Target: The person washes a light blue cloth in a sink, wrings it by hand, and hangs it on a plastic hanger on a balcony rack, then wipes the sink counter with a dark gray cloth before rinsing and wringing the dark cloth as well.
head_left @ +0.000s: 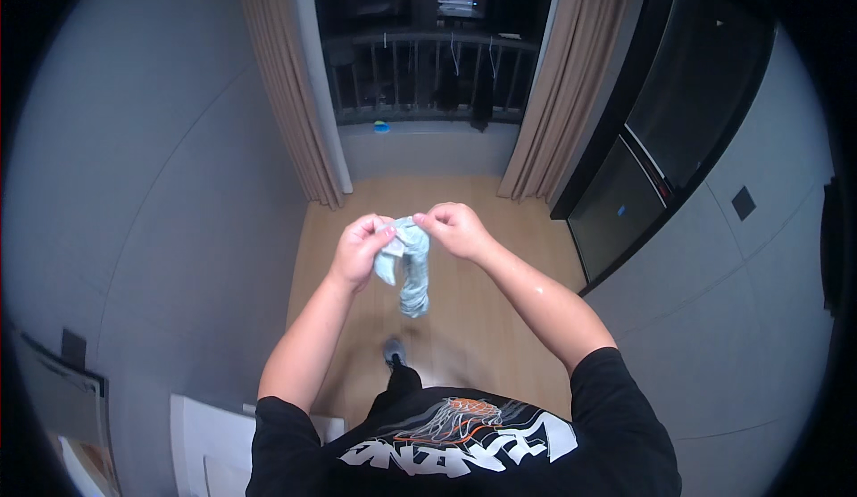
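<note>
A pale blue-green piece of cloth (413, 265), gathered and wrinkled, hangs in the air in front of my chest. Its top edge is pinched by my left hand (361, 245) on one side and by my right hand (453, 227) on the other, both thumbs pressed against it. One long, bunched part dangles below, while a shorter flap drops beside my left fingers. What kind of cloth item it is, I cannot tell. Both forearms reach forward from black short sleeves.
Below lies a light wooden floor (473, 318), with my grey shoe (395, 350) on it. Ahead, brown curtains (571, 86) flank a dark window with a railing (428, 73). A dark-framed glass door (661, 131) stands at the right. A white piece of furniture (214, 439) is at lower left.
</note>
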### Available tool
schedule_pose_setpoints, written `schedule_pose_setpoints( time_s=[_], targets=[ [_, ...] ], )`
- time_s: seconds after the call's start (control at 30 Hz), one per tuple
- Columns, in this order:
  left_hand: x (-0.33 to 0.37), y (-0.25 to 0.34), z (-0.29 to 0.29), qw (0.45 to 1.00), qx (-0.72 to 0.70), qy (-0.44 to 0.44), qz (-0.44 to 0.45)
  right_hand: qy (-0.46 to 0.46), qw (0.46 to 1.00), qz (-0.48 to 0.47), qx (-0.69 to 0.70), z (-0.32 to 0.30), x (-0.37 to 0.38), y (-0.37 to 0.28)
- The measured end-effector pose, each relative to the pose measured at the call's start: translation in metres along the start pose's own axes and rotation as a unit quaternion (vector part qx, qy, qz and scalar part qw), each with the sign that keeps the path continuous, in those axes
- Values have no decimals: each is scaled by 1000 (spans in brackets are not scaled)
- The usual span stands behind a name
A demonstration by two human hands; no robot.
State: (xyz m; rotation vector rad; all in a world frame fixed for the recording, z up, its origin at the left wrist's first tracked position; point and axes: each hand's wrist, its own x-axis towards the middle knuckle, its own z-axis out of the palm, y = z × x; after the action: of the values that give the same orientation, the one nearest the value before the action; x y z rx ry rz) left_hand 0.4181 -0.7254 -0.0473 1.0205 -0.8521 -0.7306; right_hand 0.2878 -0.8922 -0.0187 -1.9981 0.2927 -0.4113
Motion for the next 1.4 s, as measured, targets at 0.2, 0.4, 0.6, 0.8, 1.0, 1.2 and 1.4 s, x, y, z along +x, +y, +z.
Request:
schedule_pose_setpoints(
  time_s=[0.2, 0.4, 0.6, 0.8, 1.0, 1.2, 1.4],
  targets=[
    [122, 11, -48, 997, -4, 39, -65, 4, 970, -70, 234, -22, 106, 40],
    [234, 48, -52, 983, 165, -50, -66, 27, 989, -136, 47, -25, 196, 41],
    [311, 40, -79, 983, 181, 20, -25, -15, 982, -180, 56, -46, 277, 86],
    [386, 19, -92, 989, 44, 15, -139, -72, 980, -164, 85, -65, 359, 129],
    [458, 24, -84, 993, 4, 90, -75, -106, 945, -254, 179, -109, 435, 171],
    [518, 35, -86, 991, 9, 134, -21, -77, 914, -36, 396, -164, 495, 195],
    [546, 34, -158, 842, 516, 81, -136, 2, 980, -124, 157, -181, 580, 232]
  ],
)
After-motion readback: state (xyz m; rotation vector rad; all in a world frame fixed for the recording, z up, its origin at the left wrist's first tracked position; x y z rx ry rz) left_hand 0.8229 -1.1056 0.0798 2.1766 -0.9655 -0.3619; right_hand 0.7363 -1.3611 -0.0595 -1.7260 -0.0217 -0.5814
